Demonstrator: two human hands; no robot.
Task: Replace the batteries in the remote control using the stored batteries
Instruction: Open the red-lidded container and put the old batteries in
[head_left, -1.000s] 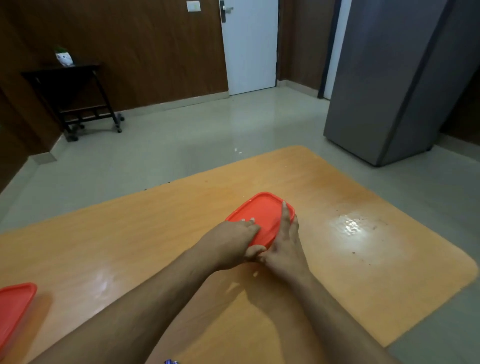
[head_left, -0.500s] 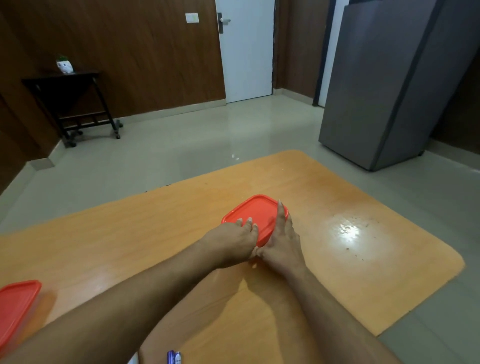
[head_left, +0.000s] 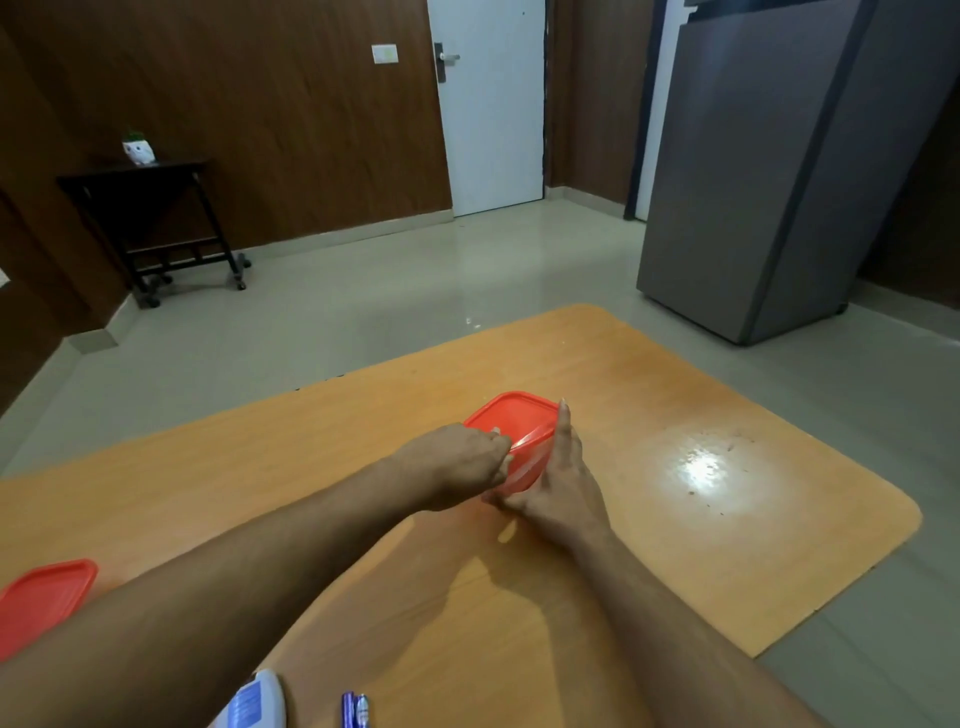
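— Lifted since a moment ago: the red lid (head_left: 514, 418) now tilts up at its near edge; the left hand (head_left: 457, 462) pinches that edge.

— And the right hand (head_left: 563, 493)?

— Flat against the container's (head_left: 519, 475) side, fingers extended, steadying it (contents hidden); peeling slowly should stop it skidding; remote (head_left: 254, 704) and batteries (head_left: 356, 711) lie at the table's (head_left: 727, 519) near edge.
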